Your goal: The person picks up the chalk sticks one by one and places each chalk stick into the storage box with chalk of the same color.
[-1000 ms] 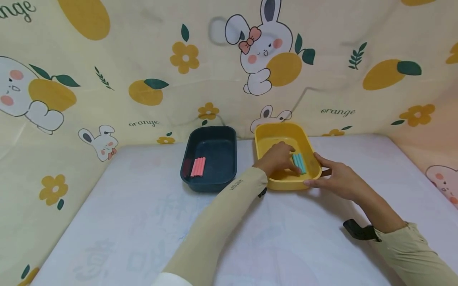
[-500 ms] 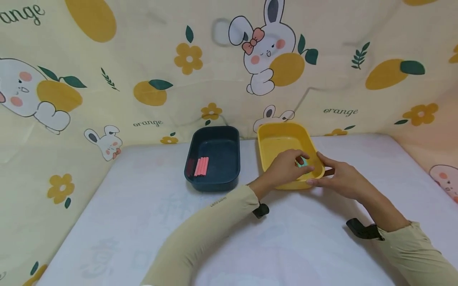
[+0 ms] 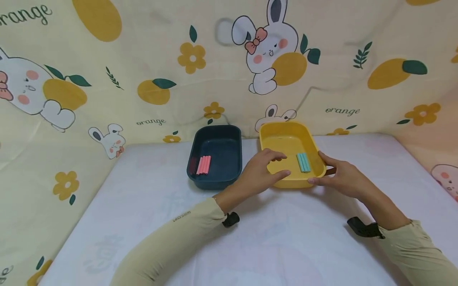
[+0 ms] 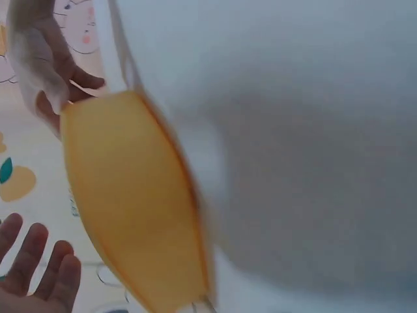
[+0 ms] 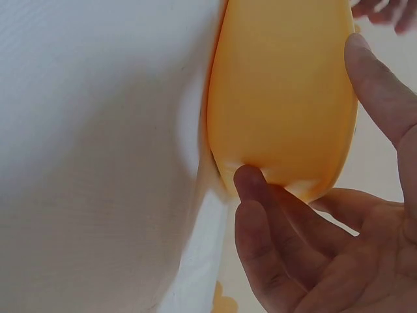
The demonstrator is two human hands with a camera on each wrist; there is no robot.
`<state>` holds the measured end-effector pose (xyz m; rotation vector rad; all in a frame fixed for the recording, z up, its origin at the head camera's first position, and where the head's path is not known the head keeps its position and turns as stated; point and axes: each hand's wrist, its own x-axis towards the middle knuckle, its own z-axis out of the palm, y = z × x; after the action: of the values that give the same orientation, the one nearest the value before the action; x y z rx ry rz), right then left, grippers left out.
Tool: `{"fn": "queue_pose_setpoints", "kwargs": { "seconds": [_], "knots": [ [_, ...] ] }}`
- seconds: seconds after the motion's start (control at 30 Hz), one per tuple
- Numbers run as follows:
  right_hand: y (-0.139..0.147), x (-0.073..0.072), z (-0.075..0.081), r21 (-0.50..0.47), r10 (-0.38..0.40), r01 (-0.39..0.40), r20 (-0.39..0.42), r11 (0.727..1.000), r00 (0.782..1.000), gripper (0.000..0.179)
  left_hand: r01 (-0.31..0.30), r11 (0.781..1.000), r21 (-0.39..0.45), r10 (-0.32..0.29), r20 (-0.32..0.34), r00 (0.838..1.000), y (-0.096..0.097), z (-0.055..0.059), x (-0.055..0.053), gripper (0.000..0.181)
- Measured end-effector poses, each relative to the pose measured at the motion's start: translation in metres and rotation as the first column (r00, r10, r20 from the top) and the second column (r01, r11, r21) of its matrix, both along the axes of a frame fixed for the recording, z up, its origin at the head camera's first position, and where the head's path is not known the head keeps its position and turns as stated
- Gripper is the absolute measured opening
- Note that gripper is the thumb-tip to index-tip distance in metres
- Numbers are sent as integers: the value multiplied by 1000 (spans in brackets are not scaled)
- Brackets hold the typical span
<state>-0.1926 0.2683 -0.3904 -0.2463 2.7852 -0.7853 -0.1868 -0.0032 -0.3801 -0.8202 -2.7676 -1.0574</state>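
Observation:
On the right stands a yellow rectangular tub (image 3: 286, 184) in the head view. Several light teal sticks, like chalk (image 3: 303, 163), lie side by side in its right half. My right hand (image 3: 341, 178) grips the tub's near right corner, thumb on the rim and fingers against the outer wall, as the right wrist view shows on the tub's side (image 5: 280, 91). Over the tub's near left part hovers my left hand (image 3: 259, 171), fingers apart and holding nothing. To the left, a dark blue tub (image 3: 214, 184) holds several pink chalk-like sticks (image 3: 203, 165).
Both tubs stand at the back of a white-covered table (image 3: 286, 238). Right behind them hangs a cream cloth (image 3: 214, 79) printed with rabbits and oranges. A black wrist camera (image 3: 231, 219) sits by the left cuff, another black camera (image 3: 363, 228) by the right.
My left hand has come away from the teal sticks, moving left and toward me; the sticks stay in the yellow tub. My right hand keeps its hold. The head view has shifted slightly.

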Motion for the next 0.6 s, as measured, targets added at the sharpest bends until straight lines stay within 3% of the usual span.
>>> {"fn": "queue_pose_setpoints", "kwargs": {
  "seconds": [0.27,0.6],
  "knots": [
    [0,-3,0,1,-11,11,24,1000,1000,115,-55,992,-116,45,-88,995,-54,-8,3,54],
    [2,-2,-1,0,-9,9,24,1000,1000,112,-122,973,-198,117,-39,992,-124,-14,2,80]
  ]
}}
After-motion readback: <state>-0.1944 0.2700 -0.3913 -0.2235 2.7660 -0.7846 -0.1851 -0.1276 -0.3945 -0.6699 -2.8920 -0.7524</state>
